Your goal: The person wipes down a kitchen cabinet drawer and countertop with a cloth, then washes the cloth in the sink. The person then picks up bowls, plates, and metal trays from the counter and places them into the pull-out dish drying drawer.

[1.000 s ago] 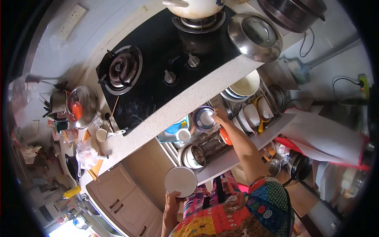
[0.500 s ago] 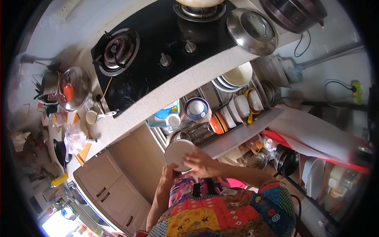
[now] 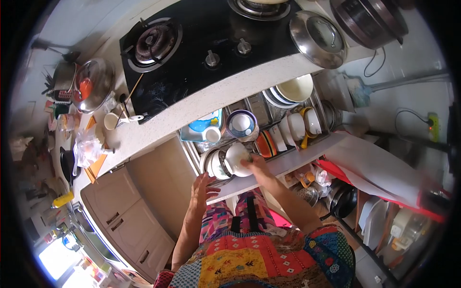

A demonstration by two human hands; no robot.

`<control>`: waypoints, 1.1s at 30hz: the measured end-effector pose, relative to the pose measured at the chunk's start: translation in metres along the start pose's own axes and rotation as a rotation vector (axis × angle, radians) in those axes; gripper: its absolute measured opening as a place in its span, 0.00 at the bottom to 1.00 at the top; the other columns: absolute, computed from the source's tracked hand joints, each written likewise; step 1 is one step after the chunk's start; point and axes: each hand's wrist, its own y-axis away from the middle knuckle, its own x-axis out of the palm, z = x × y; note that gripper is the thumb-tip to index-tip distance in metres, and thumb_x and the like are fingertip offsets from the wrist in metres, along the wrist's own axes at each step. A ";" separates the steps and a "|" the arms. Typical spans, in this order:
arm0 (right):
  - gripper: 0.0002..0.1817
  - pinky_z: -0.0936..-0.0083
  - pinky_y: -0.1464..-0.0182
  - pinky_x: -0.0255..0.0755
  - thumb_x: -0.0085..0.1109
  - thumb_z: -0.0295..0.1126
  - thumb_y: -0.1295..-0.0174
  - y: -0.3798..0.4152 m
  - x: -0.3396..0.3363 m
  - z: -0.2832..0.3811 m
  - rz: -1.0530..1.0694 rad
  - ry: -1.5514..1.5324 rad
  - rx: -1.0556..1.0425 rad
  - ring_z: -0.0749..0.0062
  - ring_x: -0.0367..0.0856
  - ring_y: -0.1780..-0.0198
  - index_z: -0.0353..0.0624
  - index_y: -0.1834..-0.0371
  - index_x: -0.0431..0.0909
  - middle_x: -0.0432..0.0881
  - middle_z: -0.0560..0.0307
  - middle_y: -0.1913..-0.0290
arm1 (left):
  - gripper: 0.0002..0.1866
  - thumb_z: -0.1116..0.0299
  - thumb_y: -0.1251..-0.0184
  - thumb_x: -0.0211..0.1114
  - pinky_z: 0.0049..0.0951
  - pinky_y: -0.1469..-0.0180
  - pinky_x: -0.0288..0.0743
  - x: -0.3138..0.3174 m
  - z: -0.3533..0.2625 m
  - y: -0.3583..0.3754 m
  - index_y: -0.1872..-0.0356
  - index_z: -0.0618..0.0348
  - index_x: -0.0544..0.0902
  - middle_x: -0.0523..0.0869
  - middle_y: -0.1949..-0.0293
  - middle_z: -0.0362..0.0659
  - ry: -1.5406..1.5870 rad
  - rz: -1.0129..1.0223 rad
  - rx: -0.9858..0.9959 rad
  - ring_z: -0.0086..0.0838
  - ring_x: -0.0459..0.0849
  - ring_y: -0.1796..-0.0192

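Observation:
A white bowl (image 3: 237, 158) is tilted on its side in the open drawer (image 3: 307, 152), with my right hand (image 3: 255, 165) gripping its right side. More white bowls (image 3: 218, 164) stand on edge just left of it. My left hand (image 3: 201, 190) is near the drawer's front edge, fingers apart, holding nothing. Behind the held bowl sit a purple-rimmed bowl (image 3: 240, 124) with a smaller one inside and a blue tray (image 3: 191, 136) with a white cup (image 3: 211, 134). An orange striped bowl (image 3: 265, 144) stands to the right.
A black gas stove (image 3: 201, 43) spans the counter (image 3: 230, 89) beyond the drawer. A metal lid (image 3: 318, 38) lies at its right. Larger stacked bowls (image 3: 295, 90) fill the drawer's back right. Pans (image 3: 343, 198) sit in a lower rack at the right.
The bowl that both hands held near my body is now down among the drawer's bowls. My left hand has let go and opened; my right hand moved forward and right with it.

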 end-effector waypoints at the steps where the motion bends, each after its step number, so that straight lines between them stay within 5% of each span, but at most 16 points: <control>1: 0.14 0.75 0.66 0.69 0.60 0.31 0.48 -0.011 -0.006 -0.013 -0.012 -0.201 0.103 0.72 0.74 0.70 0.34 0.61 0.74 0.77 0.59 0.70 | 0.29 0.51 0.39 0.53 0.29 0.66 0.73 -0.004 0.001 0.005 0.45 0.64 0.64 0.75 0.52 0.52 0.028 0.009 0.022 0.32 0.80 0.68; 3: 0.14 0.78 0.65 0.68 0.60 0.29 0.48 -0.024 -0.010 -0.017 -0.032 -0.476 0.257 0.76 0.73 0.68 0.35 0.59 0.74 0.77 0.59 0.66 | 0.27 0.52 0.39 0.53 0.28 0.66 0.73 -0.012 0.009 0.007 0.46 0.63 0.64 0.76 0.53 0.51 0.039 -0.010 0.024 0.32 0.79 0.68; 7: 0.13 0.79 0.65 0.67 0.62 0.29 0.50 -0.051 -0.007 -0.038 -0.042 -0.563 0.317 0.78 0.72 0.70 0.36 0.62 0.75 0.77 0.61 0.68 | 0.24 0.55 0.38 0.53 0.27 0.65 0.73 -0.022 0.017 0.013 0.48 0.62 0.66 0.77 0.55 0.50 0.061 -0.034 0.035 0.31 0.79 0.68; 16: 0.07 0.77 0.73 0.59 0.61 0.31 0.54 -0.054 0.002 -0.069 -0.045 0.116 0.241 0.82 0.65 0.75 0.40 0.76 0.75 0.72 0.66 0.77 | 0.23 0.57 0.36 0.52 0.27 0.63 0.73 -0.031 0.027 0.018 0.47 0.64 0.65 0.77 0.54 0.50 0.129 -0.023 0.069 0.30 0.80 0.67; 18: 0.07 0.70 0.73 0.62 0.59 0.31 0.52 -0.057 0.000 -0.069 -0.119 0.242 0.136 0.72 0.69 0.78 0.39 0.76 0.74 0.74 0.59 0.79 | 0.22 0.58 0.37 0.52 0.27 0.64 0.73 -0.031 0.025 0.021 0.48 0.64 0.66 0.77 0.55 0.50 0.138 -0.034 0.075 0.30 0.80 0.67; 20: 0.08 0.62 0.70 0.66 0.57 0.31 0.50 -0.070 -0.018 -0.056 -0.249 1.032 -0.329 0.56 0.73 0.76 0.37 0.74 0.73 0.75 0.49 0.78 | 0.21 0.59 0.37 0.52 0.27 0.64 0.73 -0.033 0.024 0.022 0.49 0.64 0.67 0.78 0.56 0.51 0.148 -0.045 0.084 0.31 0.80 0.67; 22: 0.10 0.57 0.66 0.67 0.55 0.33 0.47 -0.081 -0.030 -0.016 -0.486 1.137 -0.581 0.45 0.73 0.70 0.36 0.69 0.71 0.74 0.41 0.73 | 0.22 0.59 0.37 0.52 0.27 0.63 0.73 -0.037 0.027 0.022 0.49 0.64 0.67 0.78 0.56 0.51 0.140 -0.051 0.070 0.31 0.80 0.67; 26: 0.20 0.58 0.63 0.69 0.57 0.38 0.48 -0.136 -0.060 0.000 -0.537 1.145 -0.595 0.47 0.74 0.66 0.35 0.59 0.68 0.73 0.40 0.66 | 0.22 0.59 0.37 0.53 0.27 0.63 0.73 -0.038 0.027 0.026 0.49 0.64 0.67 0.77 0.55 0.52 0.136 -0.081 0.076 0.31 0.79 0.66; 29: 0.21 0.64 0.60 0.72 0.59 0.40 0.48 -0.162 -0.067 0.011 -0.325 1.217 -0.250 0.48 0.75 0.60 0.34 0.60 0.68 0.74 0.41 0.62 | 0.21 0.60 0.37 0.53 0.28 0.62 0.73 -0.040 0.034 0.025 0.49 0.64 0.67 0.77 0.56 0.52 0.160 -0.093 0.064 0.31 0.79 0.66; 33: 0.18 0.65 0.65 0.74 0.60 0.38 0.50 -0.166 -0.054 0.024 -0.362 1.475 -0.558 0.56 0.79 0.64 0.35 0.63 0.71 0.77 0.38 0.64 | 0.21 0.60 0.37 0.52 0.28 0.61 0.73 -0.044 0.041 0.023 0.48 0.64 0.67 0.77 0.55 0.51 0.159 -0.110 0.022 0.31 0.79 0.65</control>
